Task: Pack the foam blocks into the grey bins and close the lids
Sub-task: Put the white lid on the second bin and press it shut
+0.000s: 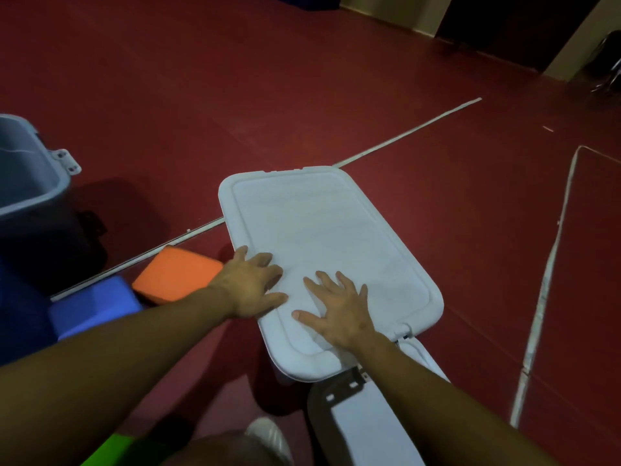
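Observation:
A grey bin stands in the middle of the floor with its pale lid (322,223) lying flat on top. My left hand (250,285) rests palm down on the lid's near left edge, fingers spread. Beside it, my right hand (337,312) lies flat on the lid's near part, fingers apart too. Neither hand holds anything. An orange foam block (174,274) sits on the floor just left of the bin, and a blue foam block (94,306) lies next to it. A green foam block (111,450) shows at the bottom left edge.
A second grey bin (30,183) stands uncovered at the far left, nothing visible inside it. Another pale lid or bin part with a dark latch (366,425) lies under my right forearm. White tape lines (544,290) cross the red floor. My shoe (268,435) is at the bottom.

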The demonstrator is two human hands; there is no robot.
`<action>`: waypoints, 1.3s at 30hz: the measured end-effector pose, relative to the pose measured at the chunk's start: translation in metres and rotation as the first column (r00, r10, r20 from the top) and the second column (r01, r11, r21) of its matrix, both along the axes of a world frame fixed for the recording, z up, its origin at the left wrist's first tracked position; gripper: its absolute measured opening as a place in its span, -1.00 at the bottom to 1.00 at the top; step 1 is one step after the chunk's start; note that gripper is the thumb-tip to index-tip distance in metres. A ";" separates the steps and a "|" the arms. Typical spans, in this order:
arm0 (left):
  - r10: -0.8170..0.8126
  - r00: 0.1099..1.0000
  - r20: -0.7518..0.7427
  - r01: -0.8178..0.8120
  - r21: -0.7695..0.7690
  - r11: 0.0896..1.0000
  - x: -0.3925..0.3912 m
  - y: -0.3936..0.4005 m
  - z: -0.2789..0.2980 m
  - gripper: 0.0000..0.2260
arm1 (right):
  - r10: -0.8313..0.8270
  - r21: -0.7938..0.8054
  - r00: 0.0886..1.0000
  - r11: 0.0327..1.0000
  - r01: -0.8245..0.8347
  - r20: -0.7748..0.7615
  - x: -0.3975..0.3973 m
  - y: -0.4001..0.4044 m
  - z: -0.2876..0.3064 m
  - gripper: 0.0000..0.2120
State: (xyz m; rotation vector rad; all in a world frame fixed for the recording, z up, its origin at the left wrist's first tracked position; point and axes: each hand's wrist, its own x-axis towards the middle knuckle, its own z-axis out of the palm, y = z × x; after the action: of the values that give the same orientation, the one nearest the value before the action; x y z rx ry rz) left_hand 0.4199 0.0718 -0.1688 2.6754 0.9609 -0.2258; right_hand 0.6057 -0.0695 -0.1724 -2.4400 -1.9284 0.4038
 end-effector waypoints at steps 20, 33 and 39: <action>0.175 0.980 -0.092 -0.183 -0.092 0.979 0.022 -0.026 0.019 -0.39 | 0.392 0.257 0.905 0.868 -0.424 0.167 0.101 -0.109 -0.016 -0.34; 0.117 0.988 -0.101 -0.124 -0.064 0.990 0.021 -0.022 0.010 -0.43 | 0.252 -0.091 0.958 0.960 -0.266 -0.139 0.113 -0.067 0.024 -0.67; 0.109 0.987 -0.118 -0.119 -0.078 0.990 0.026 -0.014 0.000 -0.33 | -0.029 -0.105 0.973 0.994 0.005 -0.229 0.103 -0.056 0.048 -0.84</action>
State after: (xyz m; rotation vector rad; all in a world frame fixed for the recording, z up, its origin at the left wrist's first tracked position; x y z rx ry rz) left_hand 0.4463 0.0578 -0.1688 2.5442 1.1087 -0.3887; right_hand 0.7091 -0.1259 -0.1248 -2.3429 -1.8330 0.7688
